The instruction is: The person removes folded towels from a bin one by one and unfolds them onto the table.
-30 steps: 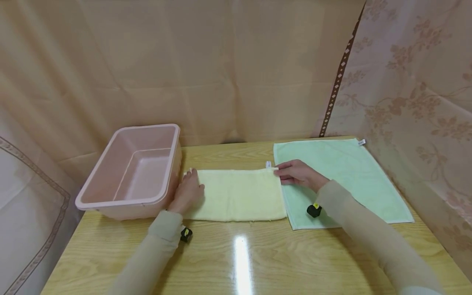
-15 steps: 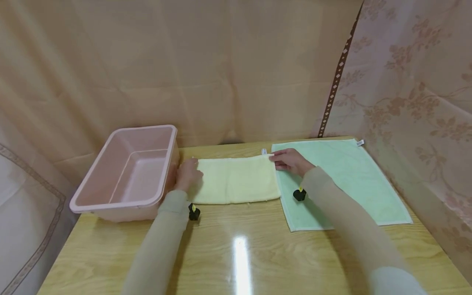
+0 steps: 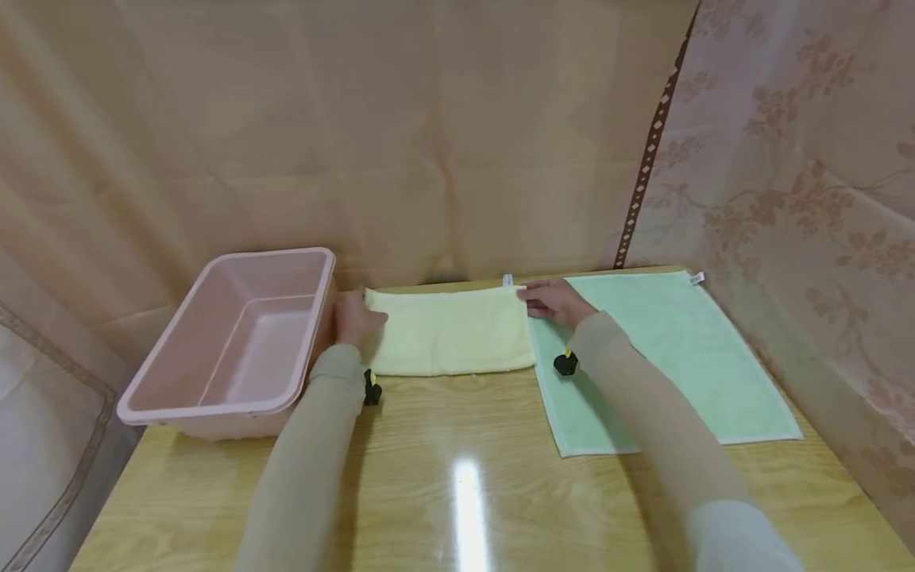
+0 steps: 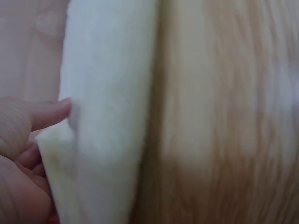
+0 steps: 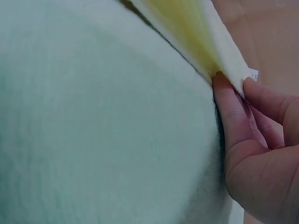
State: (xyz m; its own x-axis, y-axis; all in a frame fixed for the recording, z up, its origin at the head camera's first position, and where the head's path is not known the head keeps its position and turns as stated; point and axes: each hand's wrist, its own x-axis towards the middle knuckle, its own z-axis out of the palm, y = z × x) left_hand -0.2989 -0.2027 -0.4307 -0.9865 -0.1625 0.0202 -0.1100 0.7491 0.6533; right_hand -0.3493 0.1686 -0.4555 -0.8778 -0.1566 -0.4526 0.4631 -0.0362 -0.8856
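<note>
A folded pale yellow towel (image 3: 450, 332) lies across the back of the wooden table between both hands. At its far left corner my left hand (image 3: 355, 319) pinches the edge, close beside the pink basin; in the left wrist view the thumb rests on the towel (image 4: 112, 102) with fingers under it. My right hand (image 3: 557, 302) pinches the far right corner, near a small white tag (image 3: 508, 280). The right wrist view shows thumb and fingers around the folded layers. Beneath the right hand and forearm a light green towel (image 3: 679, 357) is spread flat.
The pink plastic basin (image 3: 323, 318) stands at the left, its inside bare. Behind the wooden table (image 3: 400, 477) hangs a beige curtain (image 3: 372, 143), and a floral cloth (image 3: 808, 175) hangs along the right side.
Both hands have moved the yellow towel away from me, toward the table's back edge, and slightly left. The green towel stays in place.
</note>
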